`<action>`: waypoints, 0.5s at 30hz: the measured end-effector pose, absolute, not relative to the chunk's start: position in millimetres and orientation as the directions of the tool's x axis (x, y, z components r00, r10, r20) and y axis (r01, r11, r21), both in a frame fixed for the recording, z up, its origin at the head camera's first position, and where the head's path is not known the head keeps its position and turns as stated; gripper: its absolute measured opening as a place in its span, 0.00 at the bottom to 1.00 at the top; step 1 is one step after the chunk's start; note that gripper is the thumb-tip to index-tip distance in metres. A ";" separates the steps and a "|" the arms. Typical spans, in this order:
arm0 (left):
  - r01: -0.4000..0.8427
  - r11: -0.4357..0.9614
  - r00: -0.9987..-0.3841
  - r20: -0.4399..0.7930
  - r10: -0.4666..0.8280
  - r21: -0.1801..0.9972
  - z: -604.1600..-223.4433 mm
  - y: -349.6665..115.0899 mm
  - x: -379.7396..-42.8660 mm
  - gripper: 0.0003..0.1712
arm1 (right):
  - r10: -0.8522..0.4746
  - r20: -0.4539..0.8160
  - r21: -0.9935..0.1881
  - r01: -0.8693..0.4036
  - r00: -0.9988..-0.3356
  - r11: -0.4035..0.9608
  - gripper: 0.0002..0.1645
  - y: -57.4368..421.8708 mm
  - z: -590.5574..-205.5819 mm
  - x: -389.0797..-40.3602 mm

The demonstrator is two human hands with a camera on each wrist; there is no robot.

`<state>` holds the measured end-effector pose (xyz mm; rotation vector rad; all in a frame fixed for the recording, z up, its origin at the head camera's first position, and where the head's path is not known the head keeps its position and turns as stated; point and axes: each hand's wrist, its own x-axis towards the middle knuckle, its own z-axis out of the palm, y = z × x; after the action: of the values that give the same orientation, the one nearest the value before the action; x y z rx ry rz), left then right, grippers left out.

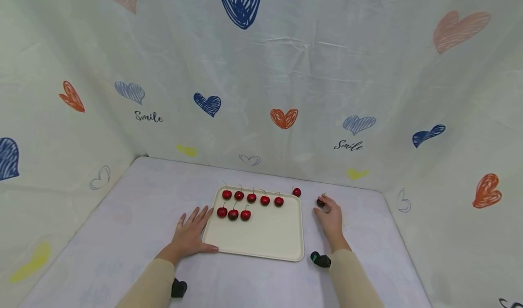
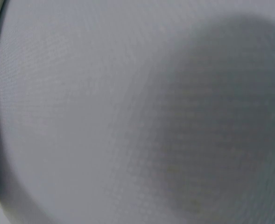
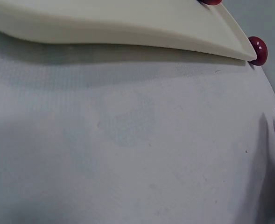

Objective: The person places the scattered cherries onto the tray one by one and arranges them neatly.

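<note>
Reaching for the loose cherry right of the tray

Lying on the cloth just beyond the right hand (image 1: 330,221), the dark cherry (image 1: 321,202) sits at its fingertips, on the far side of the hand and off the tray's right edge. The fingers curve loosely over it; whether they already pinch it cannot be told from the head view, and the right wrist view shows only a red sliver between fingertips at the frame's edge. A second loose cherry (image 1: 296,192) rests near the tray's far right corner, well within the right hand's side and away from the left.

The left hand (image 1: 191,233) lies flat, fingers spread and straight, palm down against the tray's near left corner, thumb along its front rim; it holds nothing.

The tray (image 1: 261,235) is a cream rectangle with rounded corners and a low raised lip, smooth and matte, its long axis running left to right. Eight cherries stand on its far half: five in a back row (image 1: 251,197), three in a front row (image 1: 233,214). They are round, glossy, deep red, with thin stems pointing up. The table cover (image 1: 135,217) is a pale fabric with a fine weave.
</note>
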<state>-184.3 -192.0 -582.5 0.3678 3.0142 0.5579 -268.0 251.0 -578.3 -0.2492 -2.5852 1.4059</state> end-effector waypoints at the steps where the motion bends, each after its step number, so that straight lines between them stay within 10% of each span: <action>1: 0.225 0.906 -0.970 -0.005 0.243 0.359 -582.4 -191.9 -184.3 0.73 | 0.232 0.084 -0.837 0.058 -0.969 0.544 0.27 251.0 -578.4 -268.4; 15: 0.221 0.904 -0.969 -0.021 0.246 0.367 -576.9 -189.8 -182.3 0.73 | 0.277 0.133 -0.829 0.046 -0.952 0.557 0.19 247.9 -580.2 -267.6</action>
<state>-182.3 -189.8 -576.9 0.3679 2.9995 0.5667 -267.6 247.9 -580.2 -0.2696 -2.5451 1.3439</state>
